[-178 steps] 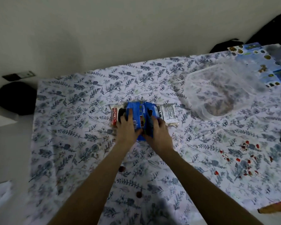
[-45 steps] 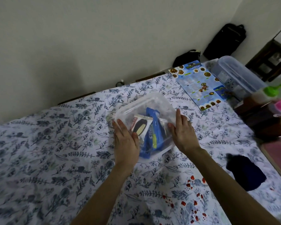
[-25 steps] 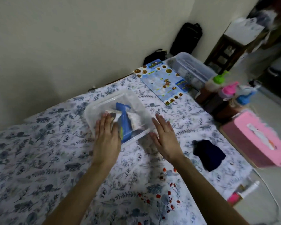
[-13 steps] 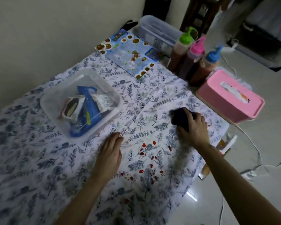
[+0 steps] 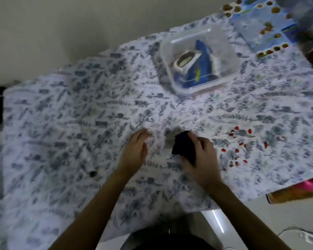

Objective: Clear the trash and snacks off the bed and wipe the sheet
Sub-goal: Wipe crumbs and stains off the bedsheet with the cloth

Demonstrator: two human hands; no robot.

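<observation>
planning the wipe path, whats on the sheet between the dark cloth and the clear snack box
In the head view, only bare floral sheet lies between the dark cloth in the right hand and the clear box.

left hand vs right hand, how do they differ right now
The left hand is open and empty, fingers spread flat on the floral sheet; the right hand is closed around a dark cloth. The left sits nearer the sheet's middle, the right nearer the red specks. Both press down on the sheet.
</observation>
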